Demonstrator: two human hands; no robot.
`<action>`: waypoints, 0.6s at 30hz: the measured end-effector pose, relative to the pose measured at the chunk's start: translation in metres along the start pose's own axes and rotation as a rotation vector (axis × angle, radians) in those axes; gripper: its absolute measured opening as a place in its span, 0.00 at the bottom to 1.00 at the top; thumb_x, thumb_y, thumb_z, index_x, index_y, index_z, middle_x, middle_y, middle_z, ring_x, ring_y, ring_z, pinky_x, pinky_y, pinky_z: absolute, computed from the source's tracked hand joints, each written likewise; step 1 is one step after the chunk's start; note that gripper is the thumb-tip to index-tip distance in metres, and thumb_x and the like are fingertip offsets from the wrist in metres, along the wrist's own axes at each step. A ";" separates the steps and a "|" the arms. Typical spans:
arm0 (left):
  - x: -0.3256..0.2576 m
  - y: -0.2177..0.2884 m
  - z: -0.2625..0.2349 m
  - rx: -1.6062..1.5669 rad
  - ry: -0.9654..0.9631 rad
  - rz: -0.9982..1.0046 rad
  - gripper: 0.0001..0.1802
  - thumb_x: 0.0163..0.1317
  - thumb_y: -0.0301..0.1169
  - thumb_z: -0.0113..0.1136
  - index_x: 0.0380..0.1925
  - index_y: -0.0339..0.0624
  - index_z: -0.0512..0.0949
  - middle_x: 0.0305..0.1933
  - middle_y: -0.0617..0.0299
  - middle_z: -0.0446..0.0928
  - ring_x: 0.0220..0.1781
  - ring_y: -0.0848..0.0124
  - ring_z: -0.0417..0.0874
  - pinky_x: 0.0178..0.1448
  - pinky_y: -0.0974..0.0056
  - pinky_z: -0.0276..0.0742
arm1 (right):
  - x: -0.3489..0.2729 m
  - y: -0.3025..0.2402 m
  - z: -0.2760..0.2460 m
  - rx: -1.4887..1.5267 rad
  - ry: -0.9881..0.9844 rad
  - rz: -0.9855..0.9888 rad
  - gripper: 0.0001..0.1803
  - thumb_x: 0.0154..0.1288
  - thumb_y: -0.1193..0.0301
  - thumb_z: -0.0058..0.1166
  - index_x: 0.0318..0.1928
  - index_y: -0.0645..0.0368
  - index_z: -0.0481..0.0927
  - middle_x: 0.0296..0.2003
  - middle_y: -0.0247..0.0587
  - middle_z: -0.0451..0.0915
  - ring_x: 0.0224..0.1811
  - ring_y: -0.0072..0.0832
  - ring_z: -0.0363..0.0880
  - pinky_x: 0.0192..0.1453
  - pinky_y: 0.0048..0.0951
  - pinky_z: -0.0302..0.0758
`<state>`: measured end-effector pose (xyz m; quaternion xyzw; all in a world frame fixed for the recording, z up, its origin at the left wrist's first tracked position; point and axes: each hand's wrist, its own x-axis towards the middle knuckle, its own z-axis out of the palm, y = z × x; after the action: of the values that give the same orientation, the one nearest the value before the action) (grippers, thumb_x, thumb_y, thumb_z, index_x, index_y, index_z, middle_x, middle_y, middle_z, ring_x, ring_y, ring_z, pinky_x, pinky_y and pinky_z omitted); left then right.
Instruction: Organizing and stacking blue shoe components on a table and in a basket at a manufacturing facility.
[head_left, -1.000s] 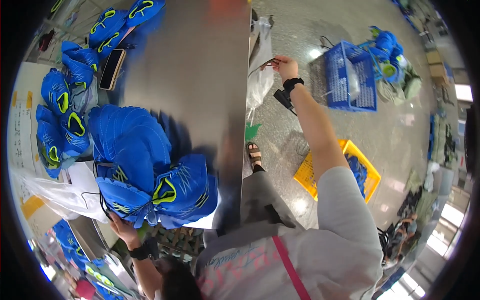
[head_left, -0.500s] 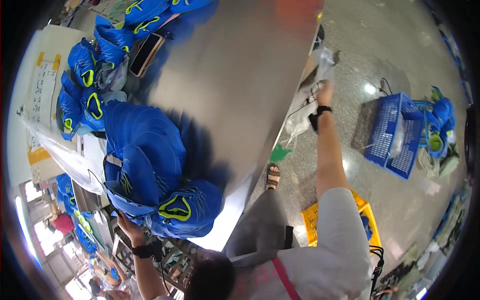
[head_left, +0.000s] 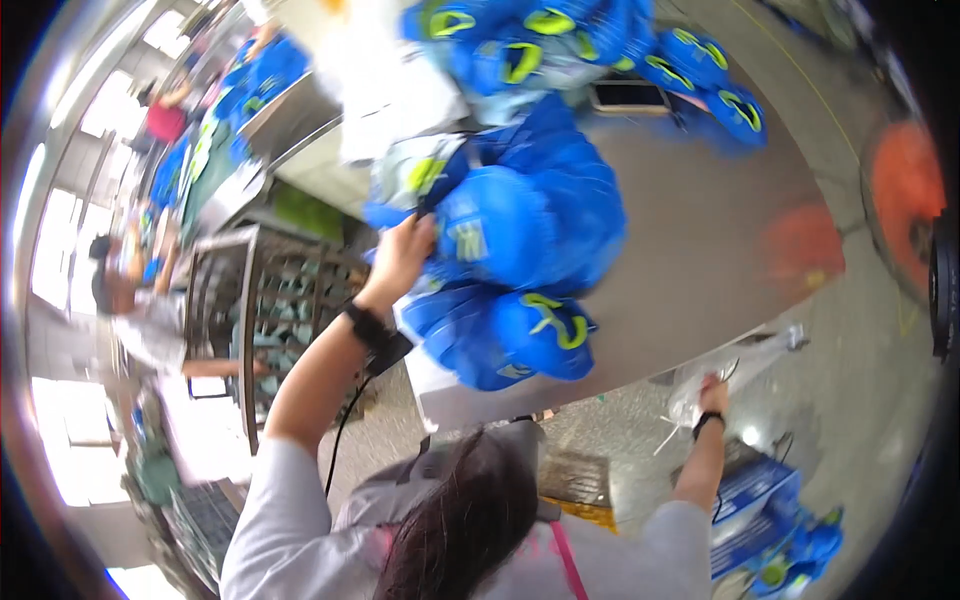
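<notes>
Blue shoe uppers with lime-green trim lie in a thick, overlapping pile (head_left: pixel 555 220) on the table (head_left: pixel 720 220). At the pile's left edge, my left hand (head_left: pixel 400 258) is closed on a blue shoe upper (head_left: pixel 440 172) with a pale lining; the fingertips are partly hidden and blurred. Another blue upper (head_left: pixel 545 335) sits nearer to me, its lime-green opening showing. Out past the table's right edge, my right hand (head_left: pixel 713 393) is closed on a clear plastic bag (head_left: pixel 755 362). A thin dark loop shows by its fingers, too small to name.
More blue uppers (head_left: pixel 520 60) and a phone (head_left: pixel 628 97) lie along the table's far side. A slatted rack (head_left: pixel 250 330) stands at left, near another person (head_left: pixel 150 325). A blue crate (head_left: pixel 750 505) is on the floor at lower right; an orange round object (head_left: pixel 905 190) stands far right.
The whole view has swung round, moving the pile toward the middle. My left hand has come up along the pile's side. The right hand stays out beyond the table edge with the bag.
</notes>
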<state>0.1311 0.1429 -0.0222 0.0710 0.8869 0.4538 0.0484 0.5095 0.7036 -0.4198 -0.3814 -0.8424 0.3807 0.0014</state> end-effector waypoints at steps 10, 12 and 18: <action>-0.168 0.109 -0.157 -0.763 0.069 0.475 0.19 0.70 0.40 0.38 0.22 0.42 0.63 0.18 0.71 0.60 0.21 0.81 0.59 0.25 0.71 0.58 | -0.182 -0.302 0.084 -0.928 -0.812 -0.796 0.16 0.59 0.71 0.44 0.47 0.57 0.75 0.51 0.49 0.73 0.56 0.39 0.70 0.59 0.41 0.65; -0.223 0.092 -0.216 -0.788 0.235 0.487 0.18 0.70 0.39 0.38 0.22 0.43 0.64 0.17 0.71 0.61 0.21 0.81 0.60 0.25 0.71 0.58 | -0.209 -0.337 0.093 -0.788 -0.575 -0.986 0.15 0.59 0.71 0.44 0.47 0.57 0.75 0.50 0.49 0.74 0.55 0.39 0.71 0.58 0.40 0.65; -0.409 0.030 -0.336 -0.608 0.375 0.578 0.17 0.69 0.35 0.38 0.21 0.41 0.65 0.17 0.67 0.63 0.21 0.77 0.63 0.26 0.68 0.61 | -0.309 -0.427 0.178 -0.151 -0.049 -1.504 0.13 0.59 0.72 0.45 0.45 0.58 0.75 0.47 0.50 0.75 0.54 0.38 0.72 0.58 0.39 0.65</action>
<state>0.4859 -0.1779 0.2067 0.2145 0.6510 0.6932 -0.2228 0.4025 0.2115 -0.1825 0.3059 -0.8992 0.2265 0.2159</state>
